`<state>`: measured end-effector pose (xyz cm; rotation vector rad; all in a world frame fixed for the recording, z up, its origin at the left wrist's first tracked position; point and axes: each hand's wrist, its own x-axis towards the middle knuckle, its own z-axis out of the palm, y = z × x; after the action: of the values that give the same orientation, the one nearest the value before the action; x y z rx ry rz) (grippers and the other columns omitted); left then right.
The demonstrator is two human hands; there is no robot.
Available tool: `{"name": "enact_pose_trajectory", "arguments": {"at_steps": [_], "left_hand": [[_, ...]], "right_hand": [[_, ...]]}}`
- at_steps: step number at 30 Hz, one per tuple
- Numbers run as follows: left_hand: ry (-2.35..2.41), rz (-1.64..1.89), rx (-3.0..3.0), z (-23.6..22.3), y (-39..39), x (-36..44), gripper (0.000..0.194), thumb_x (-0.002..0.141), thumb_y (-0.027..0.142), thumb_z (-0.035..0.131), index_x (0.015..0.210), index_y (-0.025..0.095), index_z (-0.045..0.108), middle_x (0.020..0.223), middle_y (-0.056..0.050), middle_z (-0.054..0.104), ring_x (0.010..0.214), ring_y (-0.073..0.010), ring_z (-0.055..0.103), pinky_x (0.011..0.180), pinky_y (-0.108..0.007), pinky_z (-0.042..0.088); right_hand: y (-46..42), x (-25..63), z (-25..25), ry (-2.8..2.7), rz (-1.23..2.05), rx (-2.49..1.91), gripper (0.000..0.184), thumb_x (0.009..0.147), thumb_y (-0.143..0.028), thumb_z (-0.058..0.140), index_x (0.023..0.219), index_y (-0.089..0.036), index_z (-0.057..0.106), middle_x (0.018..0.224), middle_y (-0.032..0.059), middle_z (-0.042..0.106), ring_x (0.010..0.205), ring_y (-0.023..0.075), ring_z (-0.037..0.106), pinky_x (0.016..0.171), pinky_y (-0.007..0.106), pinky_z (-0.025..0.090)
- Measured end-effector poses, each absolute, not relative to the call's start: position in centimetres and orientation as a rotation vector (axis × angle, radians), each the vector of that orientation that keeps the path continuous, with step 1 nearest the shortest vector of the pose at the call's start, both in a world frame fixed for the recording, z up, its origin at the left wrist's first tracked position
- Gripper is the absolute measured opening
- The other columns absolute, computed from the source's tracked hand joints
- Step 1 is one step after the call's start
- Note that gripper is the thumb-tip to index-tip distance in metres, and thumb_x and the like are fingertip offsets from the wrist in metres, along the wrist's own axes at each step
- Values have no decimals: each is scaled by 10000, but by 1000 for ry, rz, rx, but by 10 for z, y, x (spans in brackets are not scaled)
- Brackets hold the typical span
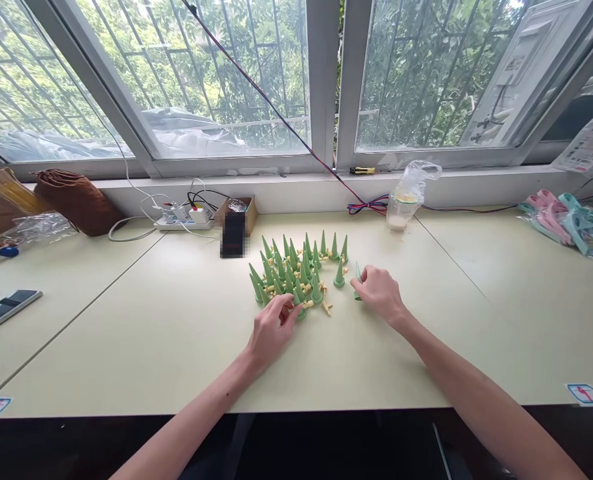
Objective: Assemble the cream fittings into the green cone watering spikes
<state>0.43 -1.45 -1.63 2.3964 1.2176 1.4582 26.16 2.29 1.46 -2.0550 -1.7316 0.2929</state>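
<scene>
Many small green cones (279, 265) with round bases stand upright in a tight cluster on the table, with cream-coloured small pieces among them. At the cluster's front edge, the thumb and fingers of my left hand (269, 330) close around a green cone (300, 311). To the right, my right hand (380, 293) grips another green cone (358, 272) that stands apart, its tip and base edge showing beside the fingers. Between the hands are a single upright cone (339, 275) and a loose cream piece (327, 309).
Behind the cones are a small cardboard box (250, 217), a blurred dark object (233, 237) and a power strip (169, 221). A plastic-bagged cup (400, 210) stands back right, near bundled cable (369, 205). Pink and teal items (574, 220) lie far right; a brown bag (79, 200) sits left.
</scene>
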Motion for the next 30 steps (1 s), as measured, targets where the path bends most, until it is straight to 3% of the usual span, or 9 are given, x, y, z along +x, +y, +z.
{"name": "enact_pose_trajectory", "arguments": {"at_steps": [5,10,14,18,24,30], "left_hand": [[1231,1424,2329,-17,-16,4,109,916,227,654,978,179,579,702,18,622,541,-86,571,511,-188,513],[1174,1501,2361,-16,-18,3,129,905,202,659,893,191,531,655,48,569,491,-61,500,441,-162,418],[1042,1561,2552,-13,-21,4,129,906,128,623,829,182,534,594,66,526,451,-45,424,431,-163,346],[956,1379,2726,-11,-23,6,64,926,114,589,884,161,598,627,37,607,453,-48,461,437,-192,314],[1038,1210,2669,-17,-22,5,121,944,128,571,1029,163,650,801,-24,740,561,-90,627,475,-210,393],[1023,1118,2662,-20,-21,4,173,950,131,554,1082,180,655,1037,-74,768,722,-137,722,568,-221,515]], "right_hand": [[18,258,15,-1585,227,-1809,200,856,-338,555,716,-223,472,550,-24,534,508,148,490,521,264,331],[4,247,18,-1521,251,-1336,224,904,-387,508,755,-221,485,517,-48,467,461,114,432,489,244,374],[-7,233,13,-1577,346,-1119,183,903,-345,536,777,-215,511,544,-42,496,466,101,432,439,213,381],[-13,224,5,-1629,367,-982,135,895,-265,562,780,-212,515,542,-58,477,452,85,405,427,199,369],[-13,221,3,-1648,430,-975,131,899,-240,556,782,-212,504,549,-64,455,455,81,387,433,197,362],[-13,221,3,-1657,478,-978,133,905,-241,551,788,-210,497,557,-62,448,466,83,388,433,199,352]]}}
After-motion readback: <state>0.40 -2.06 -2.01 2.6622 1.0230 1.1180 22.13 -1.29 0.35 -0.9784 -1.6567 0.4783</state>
